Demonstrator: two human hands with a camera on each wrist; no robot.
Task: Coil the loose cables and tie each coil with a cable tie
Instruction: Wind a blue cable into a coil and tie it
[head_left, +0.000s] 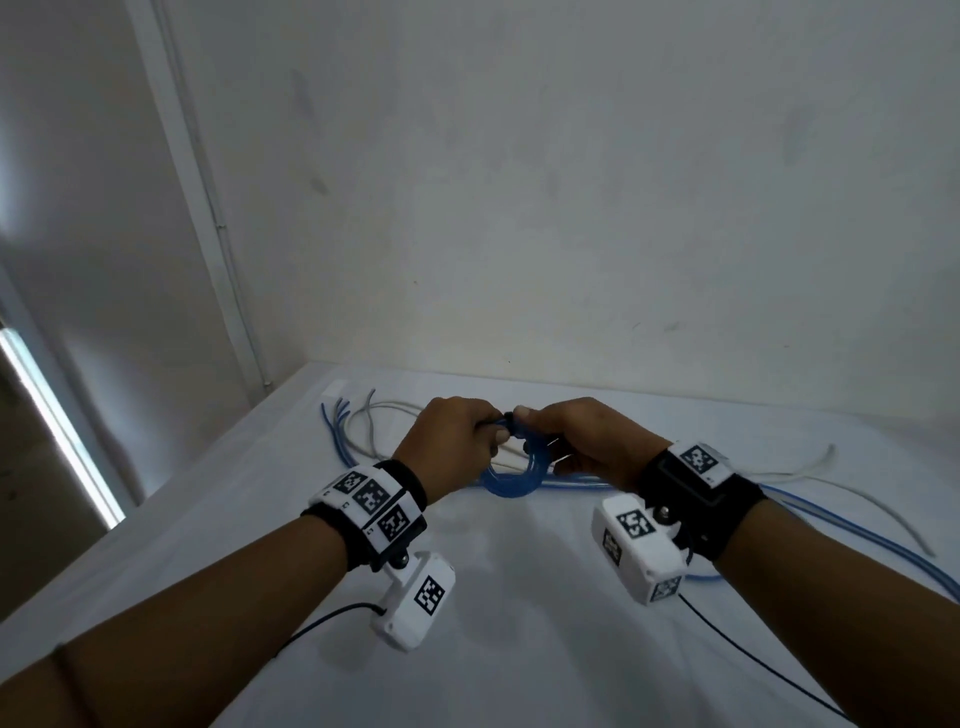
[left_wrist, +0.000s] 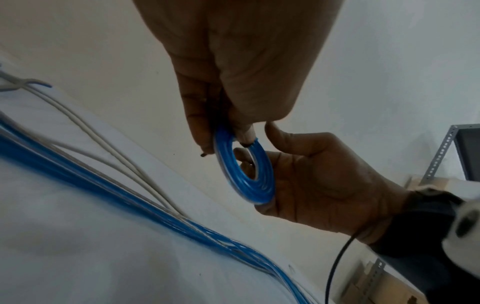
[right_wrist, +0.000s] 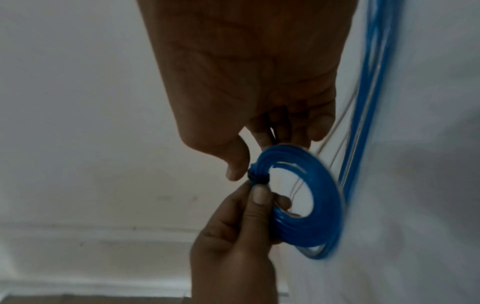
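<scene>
The blue coil (head_left: 511, 467) is a smooth, shiny ring held up just above the white table (head_left: 519, 597), with a black cable tie (right_wrist: 257, 178) around its top. The left hand (head_left: 452, 441) pinches the coil beside the tie, and the right hand (head_left: 587, 441) curls its fingers around the ring. Only the head view shows the loose blue cables (head_left: 857, 530) and grey cables (head_left: 374, 421) spread far across the table.
</scene>
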